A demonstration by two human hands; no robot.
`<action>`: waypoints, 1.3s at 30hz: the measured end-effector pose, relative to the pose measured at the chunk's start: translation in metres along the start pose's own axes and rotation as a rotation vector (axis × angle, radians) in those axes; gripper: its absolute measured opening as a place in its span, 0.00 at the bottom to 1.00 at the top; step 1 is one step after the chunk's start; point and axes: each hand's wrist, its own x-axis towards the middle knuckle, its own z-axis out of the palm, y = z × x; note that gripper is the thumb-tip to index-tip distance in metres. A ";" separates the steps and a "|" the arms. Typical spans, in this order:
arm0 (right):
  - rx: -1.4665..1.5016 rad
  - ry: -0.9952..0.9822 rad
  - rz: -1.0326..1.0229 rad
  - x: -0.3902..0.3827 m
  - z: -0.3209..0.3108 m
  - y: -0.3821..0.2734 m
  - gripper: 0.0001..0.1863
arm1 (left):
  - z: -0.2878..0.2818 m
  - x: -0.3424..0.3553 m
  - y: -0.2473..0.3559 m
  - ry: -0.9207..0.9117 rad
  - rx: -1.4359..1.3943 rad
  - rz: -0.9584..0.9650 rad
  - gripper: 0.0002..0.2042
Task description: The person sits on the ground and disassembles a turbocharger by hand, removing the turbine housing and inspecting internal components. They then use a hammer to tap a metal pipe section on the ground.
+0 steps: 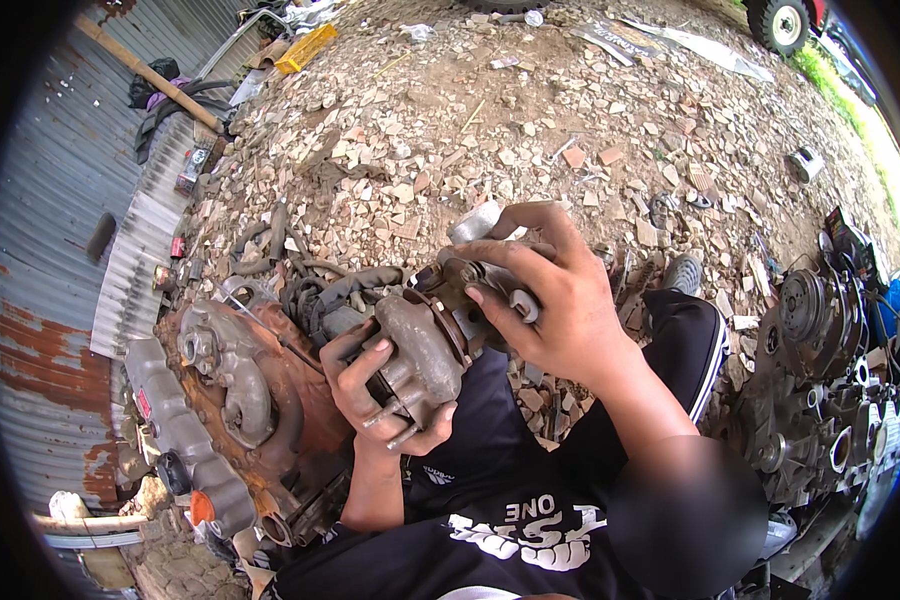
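A grey metal turbocharger [417, 345] is held up over my lap, tilted, with its rounded housing toward me and two studs sticking out at the lower end. My left hand [355, 385] is closed round this housing from the left and below. At the upper right end, my right hand [580, 305] grips the darker part, its thumb bent over the near side and its fingers over the top. A shiny metal end [523, 305] pokes out beside the thumb; its kind is unclear. Beyond the fingers a pale grey cylindrical piece [475, 222] shows, partly hidden.
On the left lie a rusty engine block [300, 400], a curved manifold [245, 410] and a grey valve cover [185, 440]. Black hoses [335, 300] lie beyond my left hand. Engine parts [820, 400] are piled at the right. Rubble [400, 170] covers the ground ahead.
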 end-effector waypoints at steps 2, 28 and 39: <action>0.009 -0.002 -0.005 0.000 0.000 0.004 0.21 | -0.001 -0.003 -0.001 -0.010 -0.007 -0.019 0.39; -0.137 0.038 -0.069 -0.009 0.014 0.005 0.24 | -0.006 -0.002 -0.002 -0.032 0.041 -0.028 0.40; -0.182 0.056 0.005 -0.004 0.015 -0.008 0.18 | -0.004 0.007 0.006 -0.016 0.083 0.023 0.37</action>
